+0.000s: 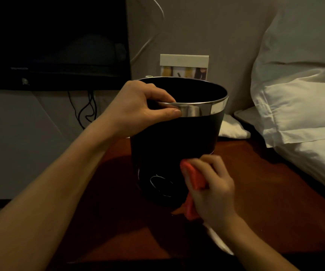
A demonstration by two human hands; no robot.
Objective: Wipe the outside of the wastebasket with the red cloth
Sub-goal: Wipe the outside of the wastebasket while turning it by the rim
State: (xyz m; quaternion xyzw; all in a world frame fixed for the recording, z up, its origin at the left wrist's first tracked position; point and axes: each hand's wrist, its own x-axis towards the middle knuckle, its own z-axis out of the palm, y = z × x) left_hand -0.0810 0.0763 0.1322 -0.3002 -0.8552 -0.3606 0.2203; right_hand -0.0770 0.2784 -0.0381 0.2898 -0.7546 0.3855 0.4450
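A black wastebasket [173,141] with a shiny metal rim band stands on a dark red-brown table [265,202]. My left hand [144,104] grips the rim at its near left, thumb on the outside band and fingers over the edge. My right hand [212,188] holds the red cloth [194,178] bunched in its fingers and presses it against the lower right of the basket's outer wall. Part of the cloth hangs below the hand near the basket's base.
White pillows and bedding [298,106] crowd the right side and overlap the table's far right. A dark TV screen [54,40] with cables hangs at the left. A small card stand [184,66] sits behind the basket against the wall. A white object [218,241] lies under my right wrist.
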